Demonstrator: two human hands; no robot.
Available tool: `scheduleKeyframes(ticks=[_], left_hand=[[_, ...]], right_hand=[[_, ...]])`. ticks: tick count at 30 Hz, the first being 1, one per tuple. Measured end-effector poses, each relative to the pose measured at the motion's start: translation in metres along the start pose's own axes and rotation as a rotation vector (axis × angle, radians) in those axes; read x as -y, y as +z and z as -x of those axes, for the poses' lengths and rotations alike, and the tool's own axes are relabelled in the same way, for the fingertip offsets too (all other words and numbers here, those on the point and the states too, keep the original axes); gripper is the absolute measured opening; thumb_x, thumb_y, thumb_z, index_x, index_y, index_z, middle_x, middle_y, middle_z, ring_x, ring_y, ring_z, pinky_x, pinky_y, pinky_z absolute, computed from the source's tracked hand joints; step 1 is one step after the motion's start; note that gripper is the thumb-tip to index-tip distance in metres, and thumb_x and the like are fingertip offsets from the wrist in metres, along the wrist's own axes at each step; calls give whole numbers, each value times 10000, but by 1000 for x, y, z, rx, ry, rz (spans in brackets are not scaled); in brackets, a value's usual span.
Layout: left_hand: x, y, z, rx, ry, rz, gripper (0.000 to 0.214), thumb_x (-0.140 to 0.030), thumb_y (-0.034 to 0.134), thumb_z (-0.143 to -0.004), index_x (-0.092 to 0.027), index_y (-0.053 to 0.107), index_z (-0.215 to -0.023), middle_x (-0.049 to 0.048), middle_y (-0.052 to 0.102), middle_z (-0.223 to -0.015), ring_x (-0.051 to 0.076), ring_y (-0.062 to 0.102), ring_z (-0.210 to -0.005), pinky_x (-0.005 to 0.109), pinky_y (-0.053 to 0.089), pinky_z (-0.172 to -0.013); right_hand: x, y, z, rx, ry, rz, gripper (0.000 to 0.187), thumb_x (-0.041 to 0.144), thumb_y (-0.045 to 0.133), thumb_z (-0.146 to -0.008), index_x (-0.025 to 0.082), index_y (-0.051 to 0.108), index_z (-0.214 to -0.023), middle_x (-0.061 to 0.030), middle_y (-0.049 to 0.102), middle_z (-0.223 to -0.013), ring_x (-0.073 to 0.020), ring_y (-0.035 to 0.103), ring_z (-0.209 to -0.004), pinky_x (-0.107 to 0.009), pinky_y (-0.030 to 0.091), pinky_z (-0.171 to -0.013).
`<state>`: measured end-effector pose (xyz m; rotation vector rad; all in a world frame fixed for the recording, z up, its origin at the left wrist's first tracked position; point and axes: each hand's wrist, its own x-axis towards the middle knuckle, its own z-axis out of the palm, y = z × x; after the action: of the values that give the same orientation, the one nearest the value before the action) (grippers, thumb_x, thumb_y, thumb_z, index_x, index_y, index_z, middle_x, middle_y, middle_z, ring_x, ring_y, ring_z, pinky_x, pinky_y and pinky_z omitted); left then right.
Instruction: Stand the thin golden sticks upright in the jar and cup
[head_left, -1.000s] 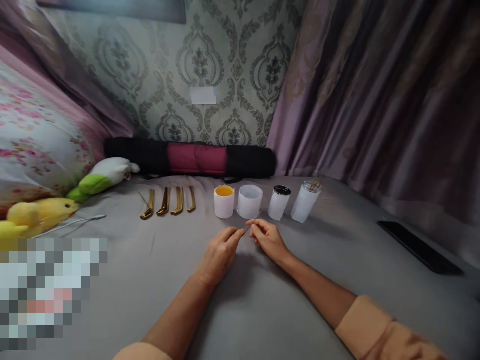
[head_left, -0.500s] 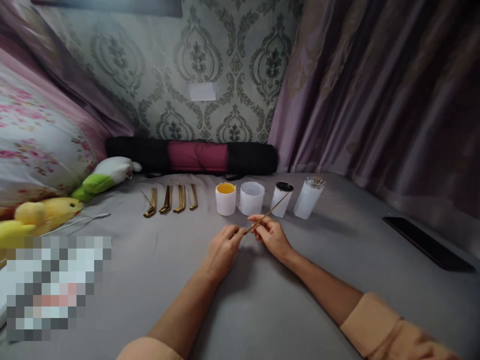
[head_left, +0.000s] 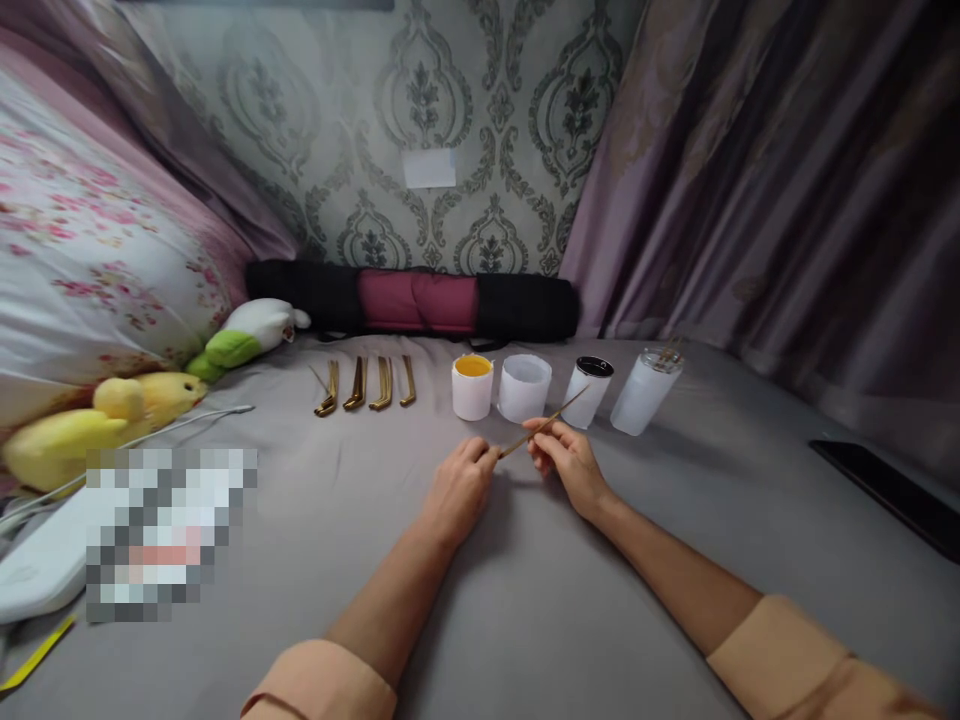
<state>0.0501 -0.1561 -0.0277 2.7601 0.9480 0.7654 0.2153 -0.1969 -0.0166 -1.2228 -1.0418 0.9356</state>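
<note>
A thin golden-brown stick [head_left: 517,443] slants up to the right between my hands, above the grey sheet. My left hand [head_left: 461,492] is closed, pinching its lower end. Further up, my right hand [head_left: 571,467] has its fingers curled round the stick, whose thin tip points at the white cup with a black rim [head_left: 585,402]. Beyond my hands stand a white cup with yellow inside [head_left: 472,397], a white translucent cup [head_left: 524,398] and a tall whitish jar [head_left: 643,400] with thin sticks showing at its top.
Several bundles of bent golden strips [head_left: 381,385] lie in a row at back left. Plush toys [head_left: 150,398], a white cable [head_left: 187,420] and a white device [head_left: 45,560] are at left. A black flat object [head_left: 889,490] lies at right. A black and maroon roll [head_left: 420,302] lines the wall.
The view has shifted, so the surroundings sit further right. Both hands still hold the stick. My right fingers look slightly more spread along it.
</note>
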Motion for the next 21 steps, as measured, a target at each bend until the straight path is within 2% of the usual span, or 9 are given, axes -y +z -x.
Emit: scheduleKeyframes(ticks=[7, 14, 21], left_hand=[[1, 2, -1, -1, -45, 108, 273, -185, 326, -854, -200, 575, -966, 51, 537, -867, 143, 520, -813, 246, 416, -716], [4, 9, -2, -102, -121, 351, 236, -207, 378, -831, -194, 607, -886, 45, 568, -817, 129, 545, -743, 231, 416, -695], [4, 12, -5, -148, -223, 501, 178, -158, 458, -756, -180, 628, -803, 36, 614, -761, 115, 541, -658, 217, 409, -636]], right_hand=[[-5, 0, -3, -41, 18, -12, 304, 439, 523, -727, 172, 567, -865, 29, 512, -609, -61, 435, -457, -185, 329, -413], [-7, -1, -4, -30, 17, -14, 308, 443, 522, -728, 172, 568, -867, 22, 524, -623, -65, 447, -465, -188, 340, -414], [-10, -2, -5, -36, 6, -21, 289, 423, 511, -744, 170, 562, -873, 21, 511, -619, -64, 438, -467, -183, 335, -410]])
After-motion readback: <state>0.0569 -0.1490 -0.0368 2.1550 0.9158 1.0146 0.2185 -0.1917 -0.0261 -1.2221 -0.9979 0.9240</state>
